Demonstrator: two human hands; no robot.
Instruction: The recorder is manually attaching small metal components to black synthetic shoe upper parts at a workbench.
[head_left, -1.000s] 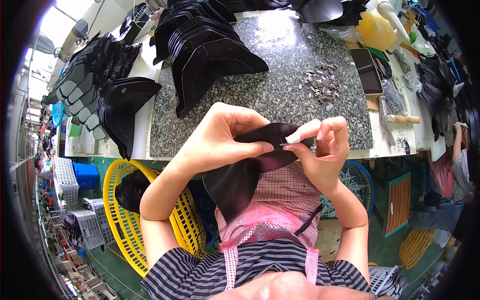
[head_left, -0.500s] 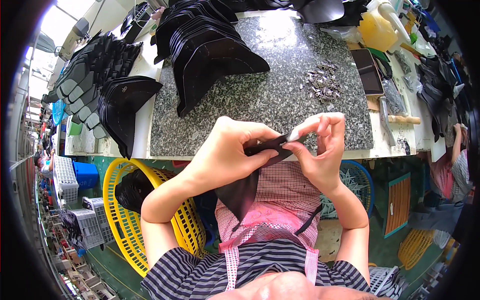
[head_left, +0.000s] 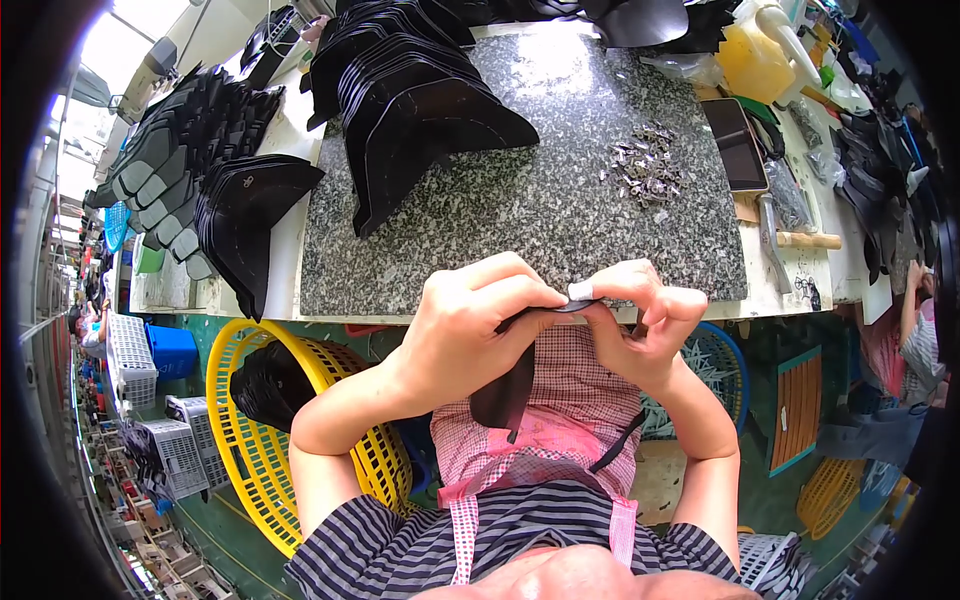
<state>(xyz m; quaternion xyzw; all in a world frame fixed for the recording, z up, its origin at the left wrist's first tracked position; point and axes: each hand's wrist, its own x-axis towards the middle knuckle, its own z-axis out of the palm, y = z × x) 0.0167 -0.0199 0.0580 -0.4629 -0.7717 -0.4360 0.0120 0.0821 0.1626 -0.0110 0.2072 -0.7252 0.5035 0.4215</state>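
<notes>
Between my hands, just off the front edge of the stone slab, is a thin black shoe-upper-like piece (head_left: pixel 505 398), its loose end hanging over my lap. My left hand (head_left: pixel 478 318) is closed, thumb and fingers pinching the piece's upper edge. My right hand (head_left: pixel 643 318) pinches the same edge between thumb and forefinger, and white tape wraps one fingertip. Any small part under the fingertips is hidden. On the slab beyond, a heap of small shiny metal pieces (head_left: pixel 645 165) lies to the right. A tall stack of black cut pieces (head_left: pixel 430 130) stands at the left.
The speckled stone slab (head_left: pixel 560 215) lies on a white bench. Another black stack (head_left: pixel 250 205) sits left of it. At right are a hammer (head_left: pixel 800 240), a phone-like device (head_left: pixel 735 145) and a yellow container (head_left: pixel 750 65). A yellow basket (head_left: pixel 225 430) and blue basket (head_left: pixel 742 375) flank my lap.
Both hands have turned a little, and the black piece's pinched edge now lies flatter across the fingertips. Its hanging end has swung right and shows less. My right fingers are more curled.
</notes>
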